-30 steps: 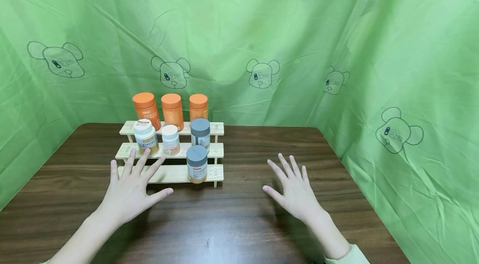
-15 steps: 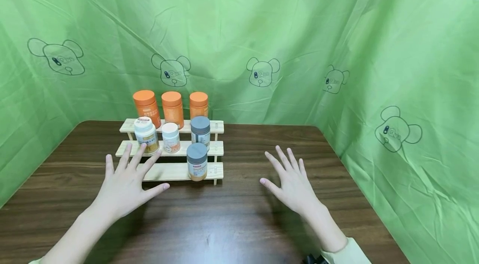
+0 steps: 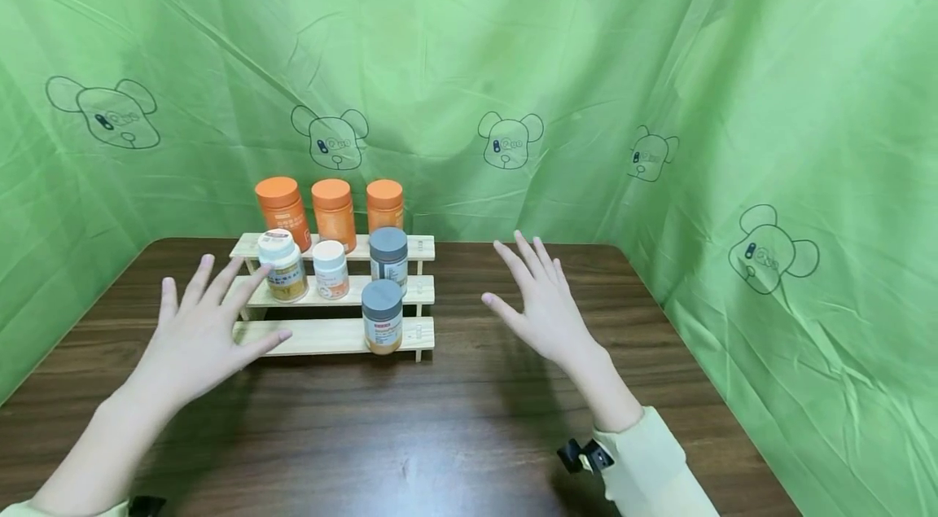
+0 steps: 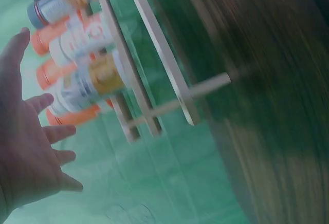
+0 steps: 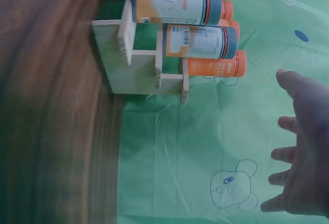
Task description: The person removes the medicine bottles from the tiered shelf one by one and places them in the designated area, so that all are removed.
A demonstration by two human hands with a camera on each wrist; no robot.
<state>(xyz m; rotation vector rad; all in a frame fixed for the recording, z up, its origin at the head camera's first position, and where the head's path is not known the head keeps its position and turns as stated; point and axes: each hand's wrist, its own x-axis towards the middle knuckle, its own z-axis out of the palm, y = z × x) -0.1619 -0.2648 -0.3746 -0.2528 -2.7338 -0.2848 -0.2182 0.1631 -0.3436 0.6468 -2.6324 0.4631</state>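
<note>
A three-step wooden rack (image 3: 308, 338) stands on the brown table and holds several supplement bottles. Three orange bottles (image 3: 334, 216) line its top step. On the middle step are a larger white bottle (image 3: 282, 266), a small white bottle (image 3: 330, 269) and a grey-lidded bottle (image 3: 389, 258). Another grey-lidded bottle (image 3: 383, 317) sits at the right end of the bottom step. My left hand (image 3: 201, 338), fingers spread and holding nothing, hovers at the rack's left front. To the right of the rack, my right hand (image 3: 538, 305) is spread in the air, also holding nothing.
Green cloth (image 3: 440, 53) with bear-head drawings surrounds the table at the back and sides. The dark wooden table (image 3: 440, 435) extends in front of the rack and to its right. A small black device (image 3: 585, 456) is at my right sleeve.
Both hands have moved left and farther forward over the table, fingers still spread. The bottles and rack keep their places; the head view has shifted slightly.
</note>
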